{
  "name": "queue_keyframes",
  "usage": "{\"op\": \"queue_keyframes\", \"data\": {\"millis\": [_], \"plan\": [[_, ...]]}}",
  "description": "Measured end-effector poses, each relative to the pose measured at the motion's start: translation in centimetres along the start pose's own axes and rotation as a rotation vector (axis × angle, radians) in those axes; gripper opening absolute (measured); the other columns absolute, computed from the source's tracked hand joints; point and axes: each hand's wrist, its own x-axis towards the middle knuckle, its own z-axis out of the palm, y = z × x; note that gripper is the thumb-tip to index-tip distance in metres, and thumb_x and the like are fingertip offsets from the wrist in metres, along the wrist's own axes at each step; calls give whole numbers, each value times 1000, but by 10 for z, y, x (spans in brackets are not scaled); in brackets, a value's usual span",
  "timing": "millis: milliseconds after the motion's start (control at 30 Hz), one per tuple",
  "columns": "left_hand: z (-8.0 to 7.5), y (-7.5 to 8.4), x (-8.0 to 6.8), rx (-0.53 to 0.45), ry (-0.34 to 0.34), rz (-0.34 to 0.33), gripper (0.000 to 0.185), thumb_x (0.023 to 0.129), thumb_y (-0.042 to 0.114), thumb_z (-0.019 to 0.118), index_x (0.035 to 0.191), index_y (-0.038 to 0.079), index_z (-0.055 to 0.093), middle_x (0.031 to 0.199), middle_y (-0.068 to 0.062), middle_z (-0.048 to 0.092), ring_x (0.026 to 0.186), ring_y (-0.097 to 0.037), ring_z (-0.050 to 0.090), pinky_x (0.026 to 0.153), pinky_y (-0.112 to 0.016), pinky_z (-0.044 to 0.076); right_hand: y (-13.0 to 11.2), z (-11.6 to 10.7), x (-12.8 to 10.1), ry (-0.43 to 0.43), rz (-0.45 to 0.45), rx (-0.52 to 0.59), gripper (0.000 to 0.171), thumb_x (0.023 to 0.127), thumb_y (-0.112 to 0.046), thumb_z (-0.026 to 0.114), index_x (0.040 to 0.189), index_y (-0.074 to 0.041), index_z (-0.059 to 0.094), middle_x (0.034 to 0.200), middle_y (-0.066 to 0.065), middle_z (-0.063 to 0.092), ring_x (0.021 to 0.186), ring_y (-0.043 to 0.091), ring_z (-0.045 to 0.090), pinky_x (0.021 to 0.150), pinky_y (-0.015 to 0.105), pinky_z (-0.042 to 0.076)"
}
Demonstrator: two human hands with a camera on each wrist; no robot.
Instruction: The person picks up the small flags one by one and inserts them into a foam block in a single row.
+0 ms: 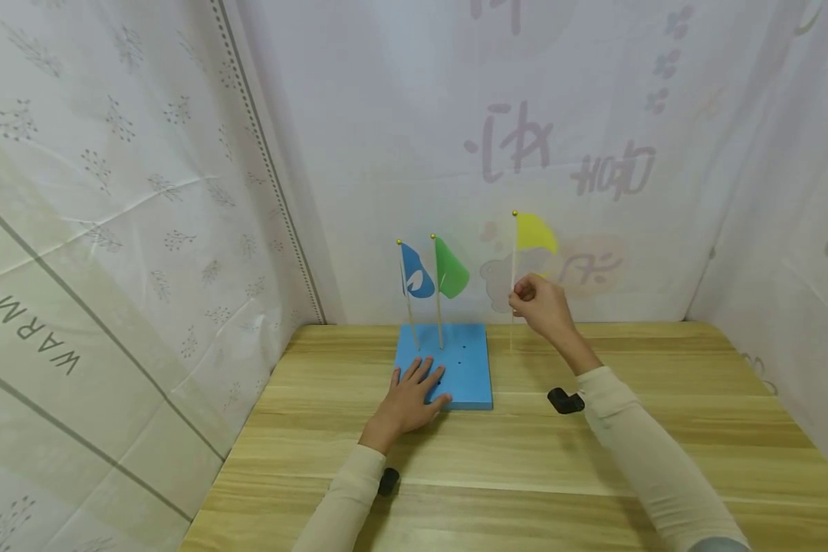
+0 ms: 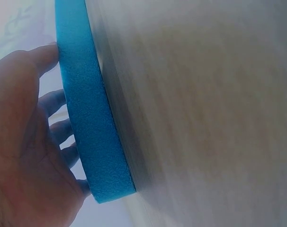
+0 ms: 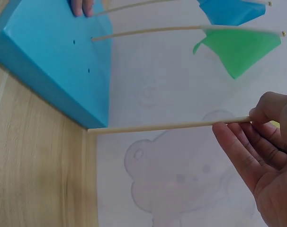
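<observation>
Blue flag (image 1: 416, 277) and green flag (image 1: 450, 268) stand planted in the foam block (image 1: 465, 376) near the desk's (image 1: 662, 429) far edge. My left hand (image 1: 409, 395) presses flat on the block, fingers straight. My right hand (image 1: 540, 303) pinches the yellow flag's (image 1: 534, 232) stick, held upright just right of the block, not yet planted.

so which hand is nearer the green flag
Left. The left hand rests flat on the blue foam block where the green flag stands; the right hand holds the yellow flag off to the side.
</observation>
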Motion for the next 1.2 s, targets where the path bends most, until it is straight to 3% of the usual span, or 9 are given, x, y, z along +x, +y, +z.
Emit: {"op": "queue_keyframes", "data": {"millis": [267, 767, 1200], "plan": [[-1, 1, 0, 13, -3, -6, 69, 109, 53, 54, 167, 17, 40, 177, -12, 28, 165, -38, 21, 130, -71, 15, -12, 12, 10, -26, -26, -14, 11, 101, -13, 68, 104, -2, 68, 97, 18, 74, 82, 28, 77, 64, 24, 61], [-5, 4, 3, 6, 7, -5, 68, 109, 52, 54, 165, 16, 43, 176, -13, 30, 164, -40, 24, 129, -72, 17, -23, 45, 28, -63, -115, -21, 12, 101, -9, 70, 103, 2, 69, 101, 21, 77, 90, 34, 78, 76, 43, 65], [0, 1, 6, 17, 18, -9, 68, 109, 54, 54, 165, 18, 44, 176, -11, 31, 164, -38, 25, 129, -71, 18, -21, 72, 30, -77, -165, -53, 10, 102, -11, 68, 102, -1, 70, 99, 17, 77, 93, 31, 76, 76, 43, 62]]}}
